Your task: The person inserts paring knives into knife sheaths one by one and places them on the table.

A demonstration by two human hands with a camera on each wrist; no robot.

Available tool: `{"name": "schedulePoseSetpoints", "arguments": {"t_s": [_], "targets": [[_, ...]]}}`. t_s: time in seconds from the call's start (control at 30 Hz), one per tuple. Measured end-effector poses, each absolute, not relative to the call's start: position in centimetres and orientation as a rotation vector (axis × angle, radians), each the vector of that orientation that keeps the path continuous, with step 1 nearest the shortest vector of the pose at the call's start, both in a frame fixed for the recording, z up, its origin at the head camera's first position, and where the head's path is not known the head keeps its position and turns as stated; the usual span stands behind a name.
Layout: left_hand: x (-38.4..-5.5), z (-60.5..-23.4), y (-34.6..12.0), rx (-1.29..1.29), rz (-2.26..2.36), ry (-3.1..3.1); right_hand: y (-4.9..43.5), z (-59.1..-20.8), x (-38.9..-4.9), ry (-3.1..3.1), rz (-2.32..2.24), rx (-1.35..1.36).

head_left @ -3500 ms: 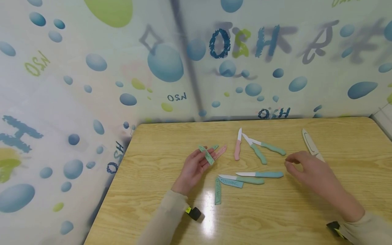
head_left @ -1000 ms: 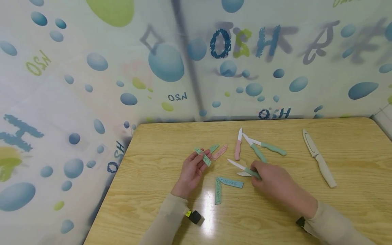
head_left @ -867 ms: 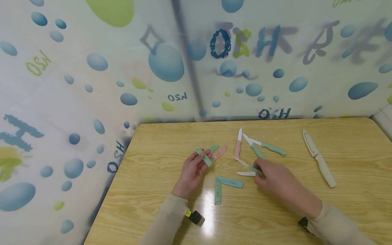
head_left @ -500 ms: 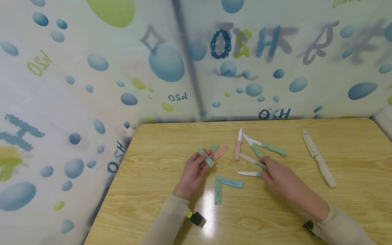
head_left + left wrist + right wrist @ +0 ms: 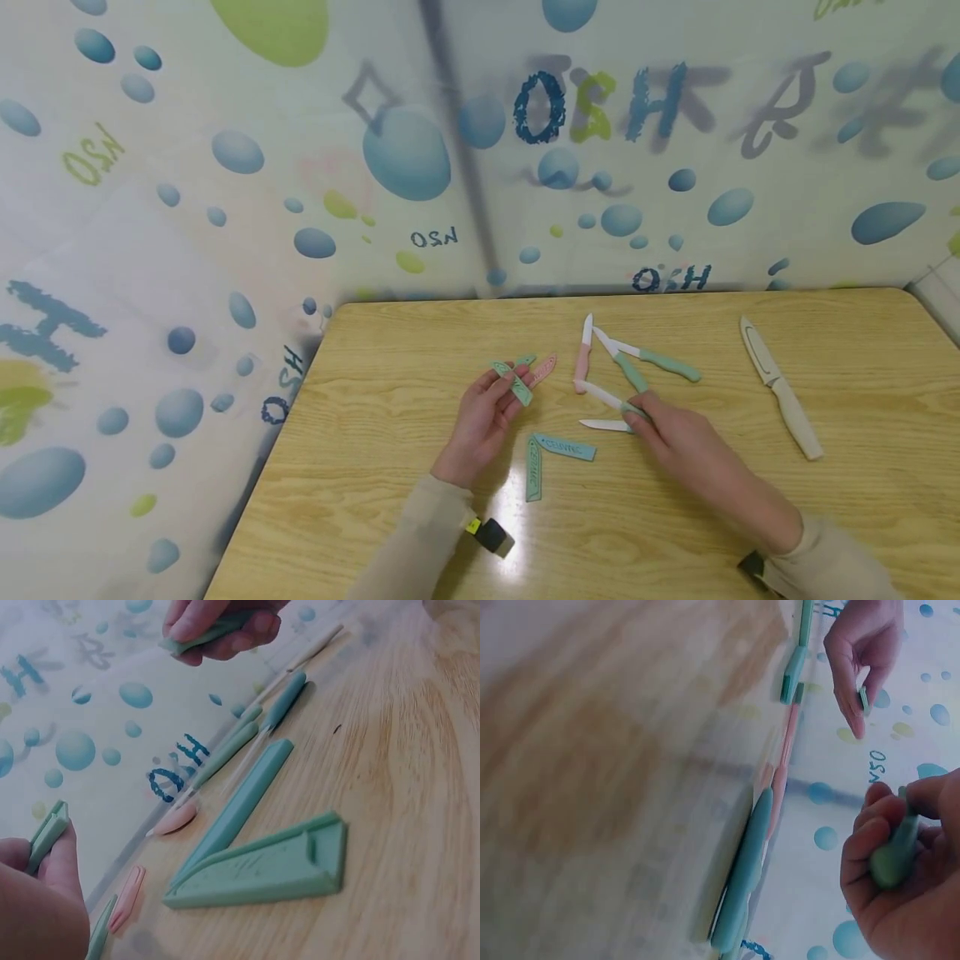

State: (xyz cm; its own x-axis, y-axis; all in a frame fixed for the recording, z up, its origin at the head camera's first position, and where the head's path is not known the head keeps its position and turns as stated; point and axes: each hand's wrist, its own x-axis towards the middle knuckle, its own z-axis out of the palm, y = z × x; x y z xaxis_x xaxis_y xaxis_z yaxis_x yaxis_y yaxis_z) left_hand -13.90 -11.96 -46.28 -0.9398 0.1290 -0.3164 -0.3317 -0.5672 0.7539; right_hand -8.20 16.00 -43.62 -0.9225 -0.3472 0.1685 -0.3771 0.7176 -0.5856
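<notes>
With left hand [image 5: 483, 417], pinches a green sheath [image 5: 521, 392]; with right hand [image 5: 682, 435], grips a green-handled knife [image 5: 602, 395] (pointing toward the pink-handled knife [image 5: 584, 354]).

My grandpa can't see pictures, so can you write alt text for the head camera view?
A person's left hand pinches a green knife cover while the right hand grips an uncovered green-handled knife. Other knives and covers lie on the wooden table by a spotted wall.
</notes>
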Motion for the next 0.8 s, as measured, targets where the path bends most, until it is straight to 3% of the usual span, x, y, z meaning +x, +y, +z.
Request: {"name": "schedulePoseSetpoints", "arguments": {"t_s": [0.8], "targets": [[-13.1, -46.4, -7.2, -0.340, 2.622, 1.295, 15.0, -44.4, -7.3, -2.893, 1.182, 0.595]]}}
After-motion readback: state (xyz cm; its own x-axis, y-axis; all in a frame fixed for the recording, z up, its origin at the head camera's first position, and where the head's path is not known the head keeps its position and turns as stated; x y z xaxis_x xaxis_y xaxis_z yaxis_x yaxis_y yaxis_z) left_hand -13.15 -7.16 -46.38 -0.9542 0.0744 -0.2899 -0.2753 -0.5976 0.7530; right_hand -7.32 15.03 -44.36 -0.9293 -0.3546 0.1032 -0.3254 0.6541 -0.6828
